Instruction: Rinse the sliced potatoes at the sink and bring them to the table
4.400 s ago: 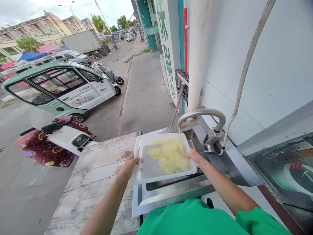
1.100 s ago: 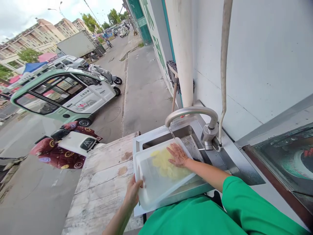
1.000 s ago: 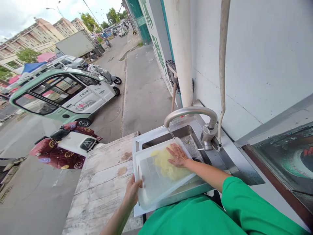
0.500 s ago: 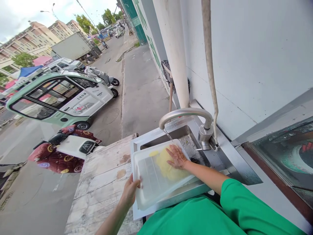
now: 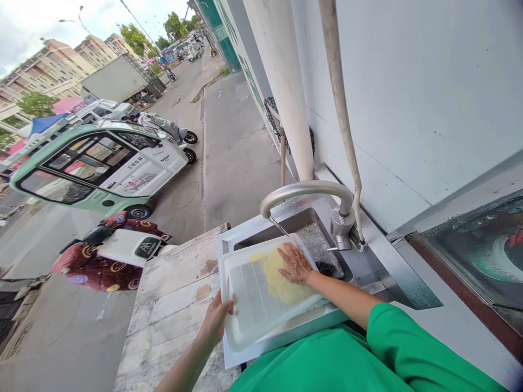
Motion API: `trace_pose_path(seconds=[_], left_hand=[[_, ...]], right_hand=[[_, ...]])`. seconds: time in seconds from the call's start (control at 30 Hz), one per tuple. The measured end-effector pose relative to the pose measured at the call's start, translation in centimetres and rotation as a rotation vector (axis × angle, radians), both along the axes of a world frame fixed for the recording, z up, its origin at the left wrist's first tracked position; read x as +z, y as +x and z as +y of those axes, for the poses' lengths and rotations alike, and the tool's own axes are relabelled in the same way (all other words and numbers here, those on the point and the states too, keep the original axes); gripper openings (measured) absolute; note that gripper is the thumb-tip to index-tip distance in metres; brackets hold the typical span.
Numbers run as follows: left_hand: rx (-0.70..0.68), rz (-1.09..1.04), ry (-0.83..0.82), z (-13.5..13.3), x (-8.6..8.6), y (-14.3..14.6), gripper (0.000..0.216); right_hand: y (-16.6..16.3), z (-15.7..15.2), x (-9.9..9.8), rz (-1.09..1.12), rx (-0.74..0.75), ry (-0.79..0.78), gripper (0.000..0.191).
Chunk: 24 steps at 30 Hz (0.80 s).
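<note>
A translucent white plastic tray rests tilted over the steel sink. My left hand is closed on the tray's left edge, thumb over the rim. Flat against a pale yellow patch in the tray lies my right hand, fingers spread; whether the yellow is a cloth or food I cannot tell. A thin stream of water falls from the curved faucet onto the tray's far edge. Beneath my palm, the surface is hidden.
Left of the sink stands a weathered wooden table. A dark scrubber sits in the basin among wet scraps. A white pipe and a hose run along the wall. A scooter and a green-white three-wheeler are parked beyond.
The view has shifted slightly. Both hands keep their places on the tray, and the water still runs. More of the dark scrubber shows beside my right wrist.
</note>
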<state>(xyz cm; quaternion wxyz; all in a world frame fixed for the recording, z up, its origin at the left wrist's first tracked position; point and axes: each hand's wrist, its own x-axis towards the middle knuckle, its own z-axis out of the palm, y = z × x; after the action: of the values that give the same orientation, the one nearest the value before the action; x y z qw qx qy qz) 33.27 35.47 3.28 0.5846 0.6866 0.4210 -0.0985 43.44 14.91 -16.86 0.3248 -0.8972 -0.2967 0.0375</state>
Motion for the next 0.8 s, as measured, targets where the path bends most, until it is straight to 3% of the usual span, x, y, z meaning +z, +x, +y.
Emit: trace_pose_path(seconds=[0.5, 0.8], left_hand=[[-0.046, 0.019, 0.009, -0.2, 0.5, 0.4, 0.051], [-0.050, 0.061, 0.064, -0.8, 0.8, 0.6, 0.057]], right_hand=[[0.0, 0.1, 0.2, 0.089, 0.022, 0.000, 0.076], [0.0, 0.5, -0.9, 0.085, 0.045, 0.011, 0.076]])
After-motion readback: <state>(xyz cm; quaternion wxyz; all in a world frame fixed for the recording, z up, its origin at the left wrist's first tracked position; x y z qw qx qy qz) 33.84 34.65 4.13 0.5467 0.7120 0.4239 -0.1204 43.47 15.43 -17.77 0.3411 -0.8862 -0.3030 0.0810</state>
